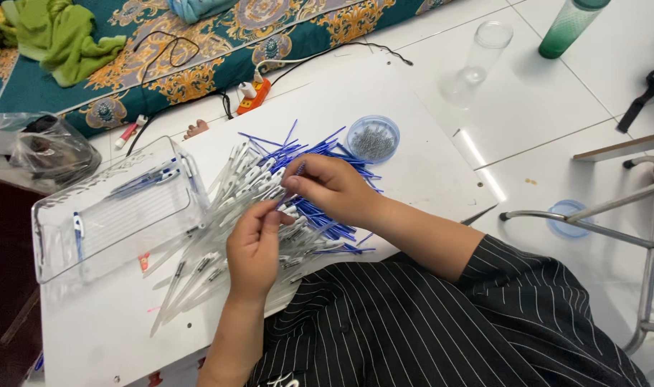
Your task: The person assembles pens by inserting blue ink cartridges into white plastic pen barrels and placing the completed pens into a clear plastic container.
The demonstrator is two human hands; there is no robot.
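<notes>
From the head view, the person sits on the floor with a white board (413, 150) across the lap, and both hands meet over a heap of pen parts.

The right hand (327, 188) has its fingertips pressed together, pinching the upper end of a thin blue refill (298, 172). The left hand (254, 247) curls just below that pinch, thumb and fingers closed around a clear pen barrel (284, 209); how firmly it grips I cannot tell, since the fingers hide the contact.

I'd judge the refill to be very light, thin and somewhat bendy, so it wants a pinch close to the end being guided, as it is held now. The barrel looks like stiff, smooth, light plastic, a bit slippery, best held around its middle.

The refill is a narrow blue rod. The barrel is a see-through tube with a white clip.

Right under the hands lies the pile of clear barrels (219, 236), fanning away from the left hand, with loose blue refills (327, 154) spread beyond the right hand. Past those sits 1 round blue dish of small metal bits (372, 140). Beside the left hand stands a clear plastic tray (112, 215) holding a few finished pens.
</notes>
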